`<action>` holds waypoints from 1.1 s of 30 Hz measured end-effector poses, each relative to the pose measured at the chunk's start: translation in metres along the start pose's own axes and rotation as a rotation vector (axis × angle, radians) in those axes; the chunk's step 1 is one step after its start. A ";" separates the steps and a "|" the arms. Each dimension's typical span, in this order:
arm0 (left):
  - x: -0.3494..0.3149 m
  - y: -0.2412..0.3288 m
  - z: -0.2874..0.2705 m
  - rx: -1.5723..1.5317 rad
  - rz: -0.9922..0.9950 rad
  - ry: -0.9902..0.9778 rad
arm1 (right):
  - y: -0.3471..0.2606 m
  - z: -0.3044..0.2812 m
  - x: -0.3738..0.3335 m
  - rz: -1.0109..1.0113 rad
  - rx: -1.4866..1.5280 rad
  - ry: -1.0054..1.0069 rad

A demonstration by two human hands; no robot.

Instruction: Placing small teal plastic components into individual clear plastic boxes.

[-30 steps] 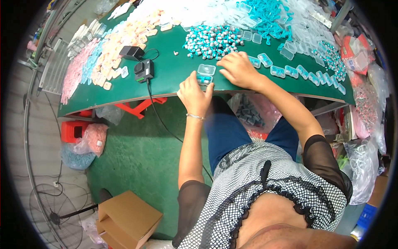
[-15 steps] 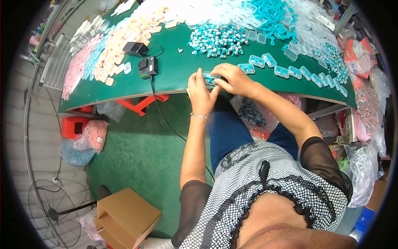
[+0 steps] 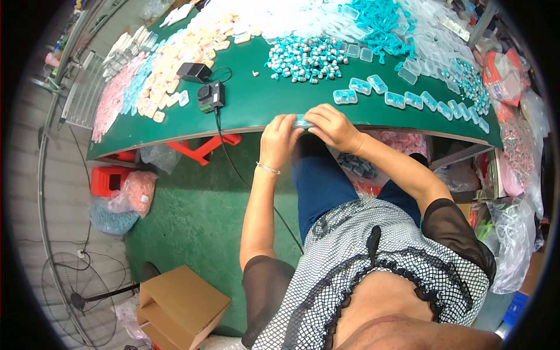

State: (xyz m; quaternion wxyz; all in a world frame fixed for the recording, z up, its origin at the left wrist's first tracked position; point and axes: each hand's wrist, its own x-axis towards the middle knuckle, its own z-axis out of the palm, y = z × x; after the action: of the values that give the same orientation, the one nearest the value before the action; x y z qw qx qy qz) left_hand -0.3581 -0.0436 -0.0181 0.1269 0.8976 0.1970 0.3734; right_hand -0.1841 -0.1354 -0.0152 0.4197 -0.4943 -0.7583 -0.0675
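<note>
Both my hands grip a small clear plastic case (image 3: pixel 301 122) with teal pieces inside, held at the table's front edge. My left hand (image 3: pixel 279 140) has its fingers closed on the left end of it, and my right hand (image 3: pixel 334 128) pinches the right end. Whether the lid is fully closed is hidden by my fingers. Just beyond, a filled clear case (image 3: pixel 345 97) lies on the green table (image 3: pixel 251 105), first in a row of similar filled cases (image 3: pixel 395 100) running right. A pile of teal-and-white small pieces (image 3: pixel 306 57) lies farther back.
A black boxy device (image 3: pixel 210 95) with a cable stands left of my hands, by a black block (image 3: pixel 194 72). Peach pieces (image 3: pixel 201 49), teal strips (image 3: pixel 382 26) and clear cases (image 3: pixel 431 49) heap along the back. A cardboard box (image 3: pixel 184 303) sits on the floor at lower left.
My hands have drawn slightly closer to me with the case, now tilted edge-on. My left fingers have folded down around it, and my right fingers have closed over its other end.
</note>
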 end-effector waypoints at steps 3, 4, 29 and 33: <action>0.001 0.009 0.005 -0.091 0.026 -0.064 | -0.002 -0.006 -0.013 0.065 0.054 0.072; 0.003 0.011 0.005 -0.109 0.064 -0.077 | -0.003 -0.009 -0.015 0.092 0.107 0.079; 0.083 0.059 0.087 0.039 0.048 -0.171 | 0.097 0.064 -0.314 0.937 -0.208 -0.635; 0.093 0.043 0.098 0.055 0.082 -0.244 | 0.090 0.045 -0.311 0.891 -0.102 -0.349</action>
State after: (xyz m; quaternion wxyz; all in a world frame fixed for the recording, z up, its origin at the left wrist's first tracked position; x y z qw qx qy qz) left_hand -0.2164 -0.0486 -0.0118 0.1099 0.9467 0.1536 0.2609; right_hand -0.0878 -0.2830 -0.2907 0.2495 -0.7950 -0.5274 0.1659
